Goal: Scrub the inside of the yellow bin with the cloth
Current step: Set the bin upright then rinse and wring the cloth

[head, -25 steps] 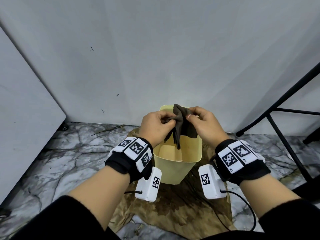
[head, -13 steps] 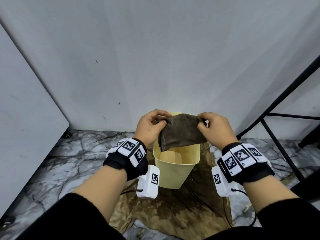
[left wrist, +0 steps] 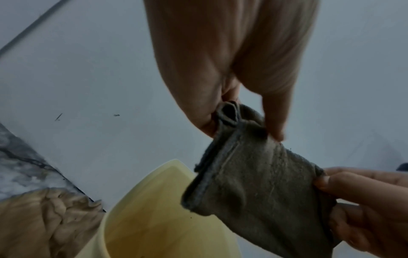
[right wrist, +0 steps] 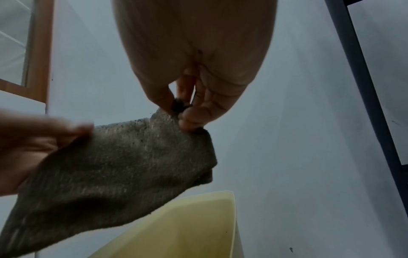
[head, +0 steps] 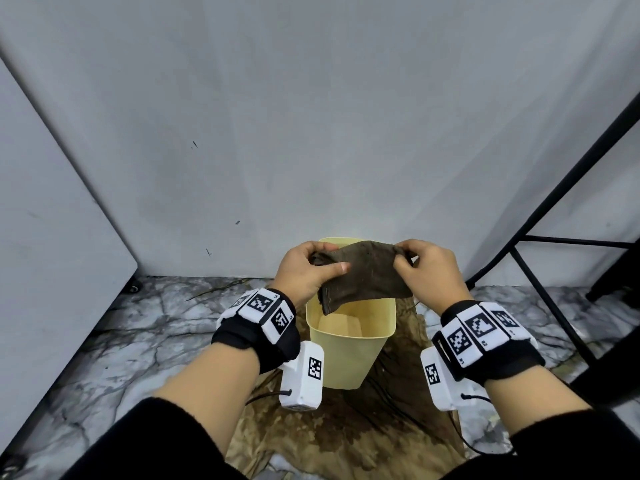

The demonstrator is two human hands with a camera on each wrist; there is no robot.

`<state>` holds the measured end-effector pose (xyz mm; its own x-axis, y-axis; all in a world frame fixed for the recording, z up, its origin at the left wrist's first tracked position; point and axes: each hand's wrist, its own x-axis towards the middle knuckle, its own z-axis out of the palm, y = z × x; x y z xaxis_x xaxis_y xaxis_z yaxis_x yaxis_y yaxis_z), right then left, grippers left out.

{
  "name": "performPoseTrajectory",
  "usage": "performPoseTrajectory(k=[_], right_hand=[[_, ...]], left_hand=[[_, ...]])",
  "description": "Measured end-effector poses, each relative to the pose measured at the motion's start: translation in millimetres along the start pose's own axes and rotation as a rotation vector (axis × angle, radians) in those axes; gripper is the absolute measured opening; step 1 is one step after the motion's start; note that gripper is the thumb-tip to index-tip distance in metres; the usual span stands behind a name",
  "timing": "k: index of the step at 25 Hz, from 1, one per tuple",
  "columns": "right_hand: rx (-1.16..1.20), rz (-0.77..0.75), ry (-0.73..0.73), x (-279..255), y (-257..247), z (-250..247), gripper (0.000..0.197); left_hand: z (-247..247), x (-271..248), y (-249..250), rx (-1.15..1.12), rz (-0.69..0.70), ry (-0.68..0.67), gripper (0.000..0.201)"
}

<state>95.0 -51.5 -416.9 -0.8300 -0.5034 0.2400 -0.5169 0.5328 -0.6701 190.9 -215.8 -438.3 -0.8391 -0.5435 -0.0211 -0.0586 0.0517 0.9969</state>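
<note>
Low in the middle of the head view: a dark brown cloth, stretched out flat between two hands, just above the open top of a yellow bin.

Left hand at the cloth's left top corner, grip pinching it, thumb on the near side and fingers curled behind. In the left wrist view, that corner bunched up between thumb and fingers.

Right hand at the cloth's right top corner, grip pinching it too. In the right wrist view, fingertips squeezed tight on a small fold of cloth.

Cloth hanging down a little at the bottom left, over the bin's mouth but not inside it. Cannot tell if it touches the rim.

Bin standing upright on a crumpled brown sheet, spread on a gray marble floor, close to a pale gray wall. Inside of the bin looking wet or stained at the bottom.

Black metal frame at the right edge of the frame. Black and white bands with square marks on both wrists.
</note>
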Motion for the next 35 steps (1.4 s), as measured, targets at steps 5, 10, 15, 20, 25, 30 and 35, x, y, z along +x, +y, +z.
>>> performPoseTrajectory(k=[5, 10, 15, 20, 25, 30, 35], right_hand=[[-0.043, 0.013, -0.077, 7.9, 14.2, 3.9, 0.020], [-0.125, 0.048, -0.156, 34.5, 45.1, 27.7, 0.023], [-0.066, 0.138, -0.136, 61.3, 61.7, 42.9, 0.026], [-0.134, 0.091, -0.280, 95.7, 38.3, 0.7, 0.024], [-0.153, 0.069, -0.325, 136.7, -36.3, -89.3, 0.025], [-0.262, -0.005, -0.432, 142.7, -121.0, -188.9, 0.028], [-0.289, -0.001, -0.437, 124.4, -198.2, -285.6, 0.022]], left_hand=[[4.5, 7.4, -8.8, 0.153, 0.053, 0.093, 0.026], [5.8, 31.7, -24.3, 0.278, 0.007, 0.137, 0.018], [13.8, 67.7, -26.2, 0.356, -0.012, 0.147, 0.013], [7.2, 97.8, 32.0, 0.449, 0.007, 0.022, 0.012], [6.5, 105.4, 144.0, 0.458, -0.004, 0.034, 0.013], [1.5, 78.0, 272.8, 0.556, 0.007, -0.009, 0.012], [-4.2, 28.9, 384.4, 0.617, 0.032, -0.070, 0.012]])
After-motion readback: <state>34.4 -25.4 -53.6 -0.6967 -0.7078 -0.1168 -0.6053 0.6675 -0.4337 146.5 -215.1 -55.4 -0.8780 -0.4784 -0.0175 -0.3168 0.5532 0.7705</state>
